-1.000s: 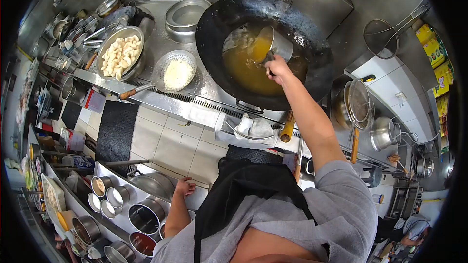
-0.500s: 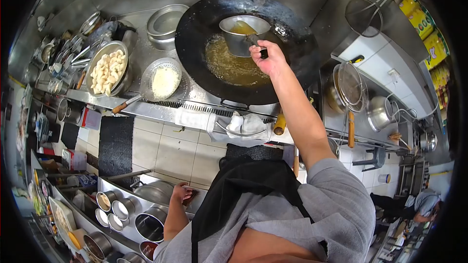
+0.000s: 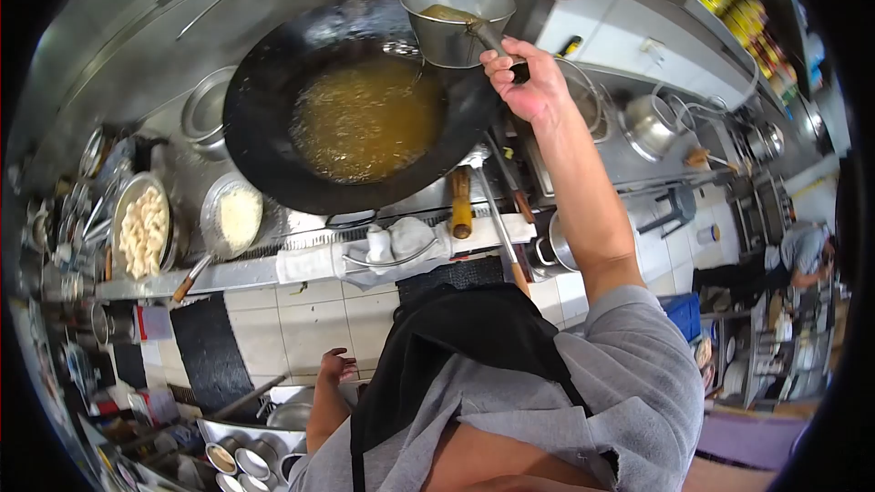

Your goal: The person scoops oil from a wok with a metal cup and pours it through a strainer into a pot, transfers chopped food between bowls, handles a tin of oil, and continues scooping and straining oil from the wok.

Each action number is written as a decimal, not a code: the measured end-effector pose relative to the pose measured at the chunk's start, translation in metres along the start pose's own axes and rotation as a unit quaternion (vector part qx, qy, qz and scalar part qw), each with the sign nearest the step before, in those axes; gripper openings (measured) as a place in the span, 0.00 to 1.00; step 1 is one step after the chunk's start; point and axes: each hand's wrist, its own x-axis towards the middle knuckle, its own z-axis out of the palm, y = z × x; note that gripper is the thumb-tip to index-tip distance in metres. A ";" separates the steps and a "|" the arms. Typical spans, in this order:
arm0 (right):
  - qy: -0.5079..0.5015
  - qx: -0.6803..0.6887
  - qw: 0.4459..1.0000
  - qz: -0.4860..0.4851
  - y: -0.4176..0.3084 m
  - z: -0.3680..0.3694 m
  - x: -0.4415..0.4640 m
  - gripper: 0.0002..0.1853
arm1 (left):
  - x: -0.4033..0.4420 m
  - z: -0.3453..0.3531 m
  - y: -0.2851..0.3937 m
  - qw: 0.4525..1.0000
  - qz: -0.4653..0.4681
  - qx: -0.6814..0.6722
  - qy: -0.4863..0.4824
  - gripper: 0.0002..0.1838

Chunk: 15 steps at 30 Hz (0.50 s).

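Observation:
My right hand (image 3: 529,77) grips the handle of a deep metal saucepan (image 3: 456,44) and holds it up over the far right rim of a big black wok (image 3: 260,141). Some yellowish liquid (image 3: 448,14) shows inside the saucepan. Bubbly golden oil (image 3: 369,118) pools in the wok's bottom. Down at my left side, my left hand (image 3: 338,366) hangs with its fingers loosely apart, holding nothing.
Left of the wok are a strainer (image 3: 216,228) with pale shreds and a bowl of whitish pieces (image 3: 144,232). Folded cloths (image 3: 392,243) and a yellow-handled tool (image 3: 462,210) lie along the front edge. Another person (image 3: 793,260) stands far right.
My right hand has carried the saucepan from above the wok's middle to its right rim. The oil in the wok covers a wider area. My view has turned to the right.

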 end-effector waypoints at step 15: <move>0.206 -0.090 0.967 -0.123 -0.128 -0.098 -0.076 0.10 | 0.038 0.031 0.072 0.992 0.014 0.106 -0.067 0.26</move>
